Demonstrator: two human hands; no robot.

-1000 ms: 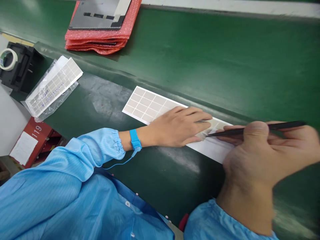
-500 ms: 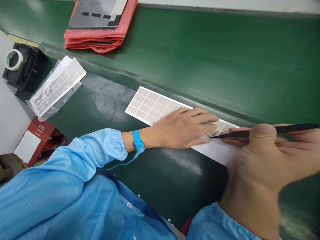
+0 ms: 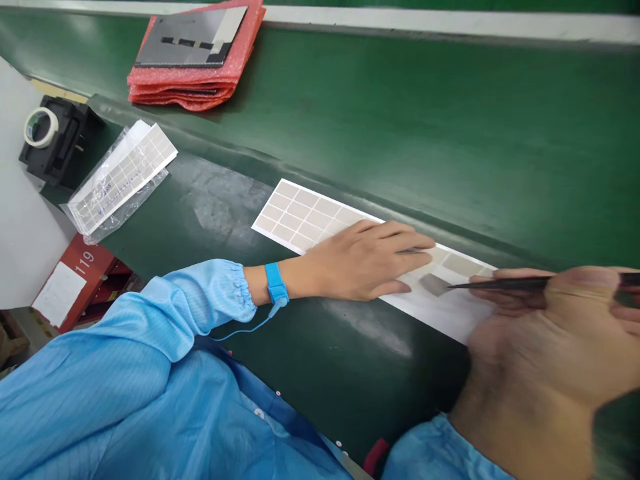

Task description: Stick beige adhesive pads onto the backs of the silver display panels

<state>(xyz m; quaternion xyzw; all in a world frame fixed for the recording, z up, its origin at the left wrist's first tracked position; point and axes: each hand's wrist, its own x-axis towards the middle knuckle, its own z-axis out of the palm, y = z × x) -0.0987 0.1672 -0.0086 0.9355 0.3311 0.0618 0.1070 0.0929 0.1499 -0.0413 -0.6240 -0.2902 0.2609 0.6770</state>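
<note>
My left hand (image 3: pixel 367 260) lies flat, fingers stretched out, on a white sheet of grey rectangular stickers (image 3: pixel 295 215). A small greyish sliver shows between its fingers; I cannot make out what it is. My right hand (image 3: pixel 555 333) is closed on black pointed tweezers (image 3: pixel 510 283), partly hidden behind the thumb. At the tweezers' tip is one grey sticker (image 3: pixel 434 285), lifted or loose over the bare white part of the sheet. Whether it is fully off the backing cannot be told.
Further sticker sheets (image 3: pixel 127 173) in a clear bag lie at the left. Beyond them, a tape roll (image 3: pixel 41 128) rests on a black block (image 3: pixel 65 143). Red bubble-wrap pouches (image 3: pixel 195 93) with a grey panel (image 3: pixel 190 40) on top stand at the back. A red box (image 3: pixel 80 273) is below left.
My right hand and the tweezers have moved right, away from my left hand. A grey sticker now shows at the tip. My left hand stays on the sheet; the view has shifted slightly.
</note>
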